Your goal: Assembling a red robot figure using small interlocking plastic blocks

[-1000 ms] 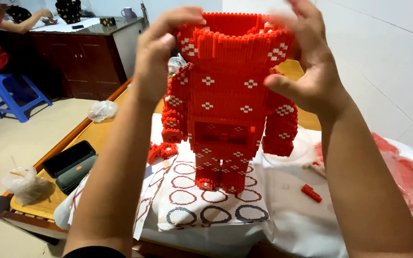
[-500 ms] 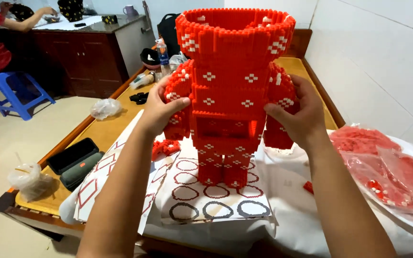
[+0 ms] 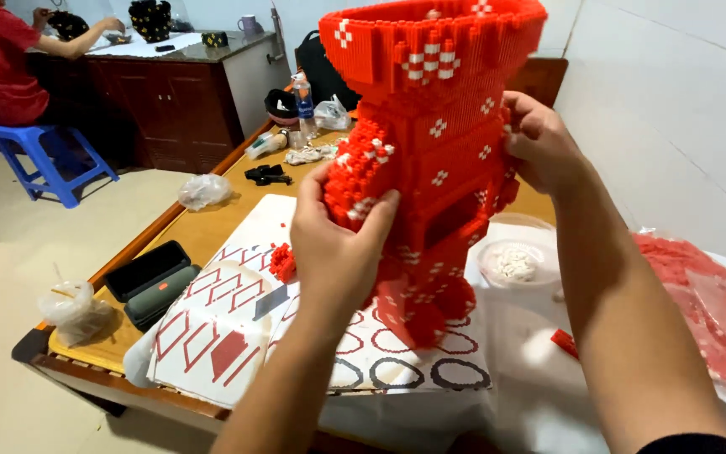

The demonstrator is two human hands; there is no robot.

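A tall red brick-built figure (image 3: 443, 126) with small white cross marks stands tilted on patterned sheets (image 3: 237, 319) on the wooden table (image 3: 203, 227). My left hand (image 3: 338, 240) grips the figure's left arm at mid height. On the far side, my right hand (image 3: 539, 139) presses against its right flank. The figure's legs rest on a sheet with printed rings.
A small heap of red bricks (image 3: 282, 261) lies by my left hand. A round tub of white pieces (image 3: 516, 262) and bags of red bricks (image 3: 707, 294) sit to the right. A black case (image 3: 151, 277) lies near the table's left edge. A seated person in red (image 3: 2, 59) works at the back left.
The figure has been turned and tilted, now seen from its side. My hands slid down from its top to its arms and now hold its two sides.
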